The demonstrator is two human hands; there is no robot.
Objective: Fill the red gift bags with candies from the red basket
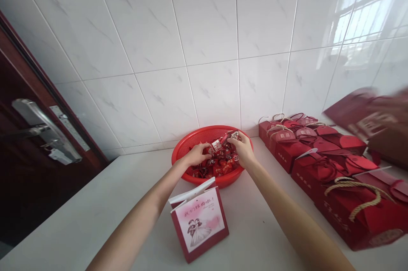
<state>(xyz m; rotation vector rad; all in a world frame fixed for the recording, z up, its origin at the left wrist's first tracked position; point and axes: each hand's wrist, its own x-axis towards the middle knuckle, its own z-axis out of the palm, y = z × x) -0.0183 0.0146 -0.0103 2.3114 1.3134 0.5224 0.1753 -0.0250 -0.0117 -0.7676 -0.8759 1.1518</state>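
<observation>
Nearest, a red paper bag (200, 220) stands upright on the white tabletop (140, 203), between the 2 forearms, its pink picture panel facing the wearer. The long line of its white-edged top runs obliquely, from near left to far right, and that far right end comes up close to the basket's near rim. So the bag lies on the wearer's side of both sets of fingers, and the left hand (199, 155) is the nearer of the 2 to its top.

Just beyond is the red basket (178, 145), holding a heap of wrapped sweets (219, 167). Both hands reach into it, 1 from each side. The left fingers are bent, with their tips down at the sweets on the left of the heap; whether they pinch anything I cannot tell. The right hand (244, 150) is at the opposite side, its thumb and fingers closed around 1 dark-and-white packet (233, 135) by the far right rim. That packet is beyond the bag and off to its right; its long axis is too covered to read. Another red-and-white packet (217, 145) lies between the hands, on top of the heap.

To the right, apart from the basket's near side, red gift boxes (287, 152) stand in rows, some with rope handles. Above them, another person's blurred hand (397, 107) is beside a blurred box (350, 109). Farthest is the tiled wall (210, 92).
</observation>
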